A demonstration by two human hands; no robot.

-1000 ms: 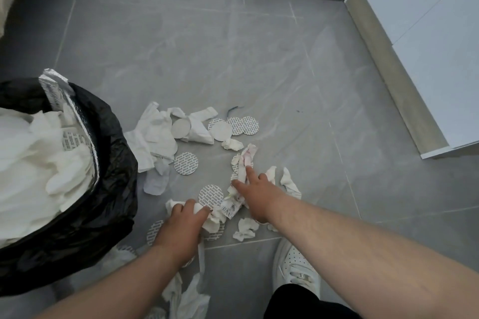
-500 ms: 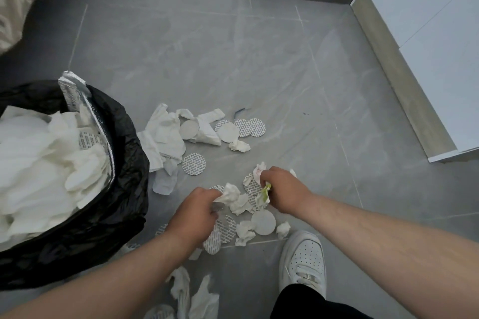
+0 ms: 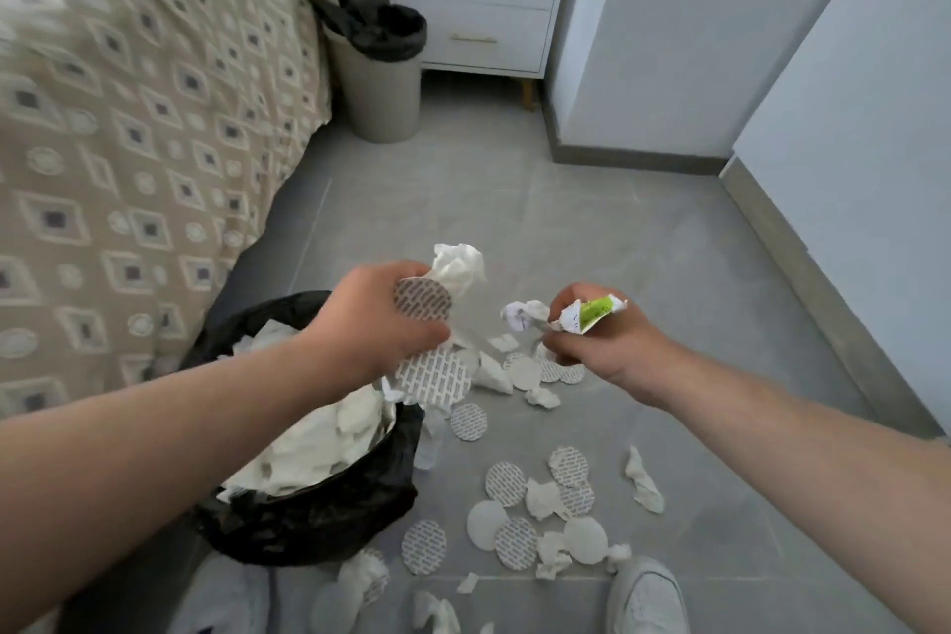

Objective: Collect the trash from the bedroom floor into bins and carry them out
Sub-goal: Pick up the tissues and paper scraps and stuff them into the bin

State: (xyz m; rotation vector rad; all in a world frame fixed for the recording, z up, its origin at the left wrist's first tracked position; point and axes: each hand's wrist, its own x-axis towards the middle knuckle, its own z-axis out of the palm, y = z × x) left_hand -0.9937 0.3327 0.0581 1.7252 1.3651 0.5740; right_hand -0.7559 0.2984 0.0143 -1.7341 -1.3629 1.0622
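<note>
L hand (image 3: 370,319) is gripping a mixed bunch over the far edge of the bin (image 3: 319,520). A crumpled tissue (image 3: 458,265) is sticking up past the knuckles, and printed discs (image 3: 423,300) are fanning out below the thumb. Its fingers (image 3: 399,273) are curling tight round the lot. R hand (image 3: 602,342) is pinching a green-and-white wrapper (image 3: 592,314) w/ a paper wad (image 3: 521,315), its fingers closing narrow on both. It's hovering above the floor (image 3: 669,247), just right of the bin.

Handling, as I'm judging it: everything is prob. weighing next to nothing. Tissue is soft and squashing down, so any grab is working; bunch it in the palm. Discs are looking thin, flat and maybe slick. Those on the tile are lying flush, so each is needing a nail under the edge, or sliding onto a scrap first. In a bunch they're likely slipping out sideways, esp. the lowest one hanging under the L thumb. Wrapper is looking crinkly and springy; pinch at a fold.

Bin is looking nearly full of white tissue, so contents may be needing a press down. Loose discs (image 3: 507,481) & scraps (image 3: 643,479) are lying on the floor btwn bin and shoe (image 3: 646,597). A 2nd bin (image 3: 381,77) is standing by the bed (image 3: 128,118), well apart.
</note>
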